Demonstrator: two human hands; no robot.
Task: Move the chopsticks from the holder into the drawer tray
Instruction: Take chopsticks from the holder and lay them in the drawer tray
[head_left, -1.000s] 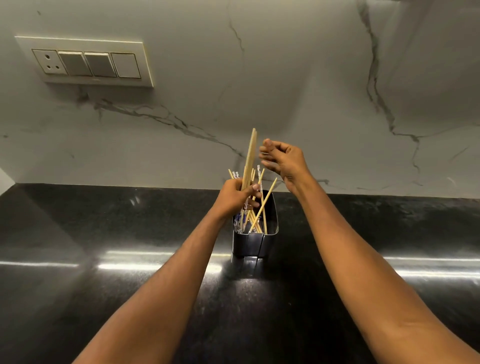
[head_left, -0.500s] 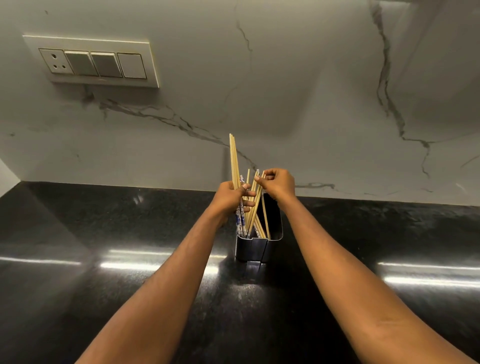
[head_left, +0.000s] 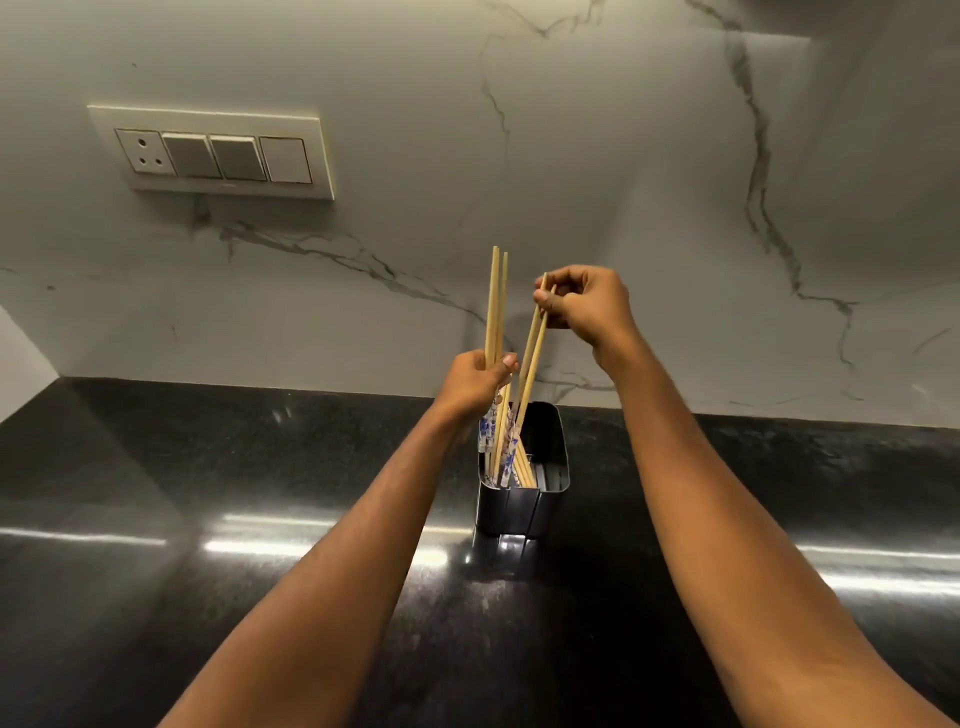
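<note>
A black rectangular holder (head_left: 524, 506) stands on the dark countertop near the wall. Several wooden chopsticks (head_left: 511, 462) lean inside it, some with blue-patterned ends. My left hand (head_left: 475, 382) is closed around a pair of chopsticks (head_left: 496, 301) that rise upright above the holder's left side. My right hand (head_left: 584, 304) pinches the top ends of another pair of chopsticks (head_left: 534, 358), lifted at a slant with their lower tips still over the holder. No drawer tray is in view.
The glossy black countertop (head_left: 208, 519) runs left and right with bright reflections. A marble backsplash (head_left: 623, 182) rises behind the holder. A switch and socket panel (head_left: 213, 153) is on the wall at upper left.
My right hand has risen from the holder's rim, drawing a pair of chopsticks upward. My left hand keeps its pair and stays at about the same spot.
</note>
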